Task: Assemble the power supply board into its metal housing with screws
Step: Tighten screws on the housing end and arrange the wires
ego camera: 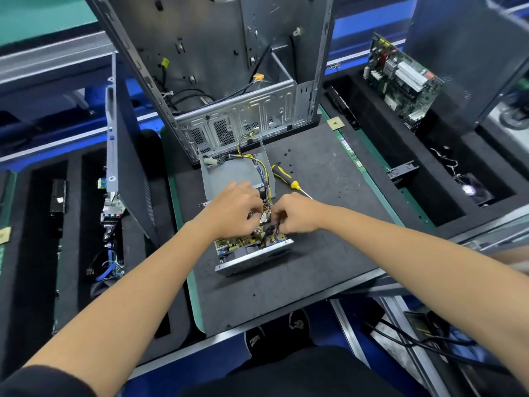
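Dark foam mat [300, 282], blue-framed workbench [343, 27]

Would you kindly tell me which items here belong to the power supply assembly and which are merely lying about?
Job in hand:
power supply board
metal housing
cover
screwdriver
loose screws
left hand
right hand

Lying about:
computer case
motherboard
memory stick
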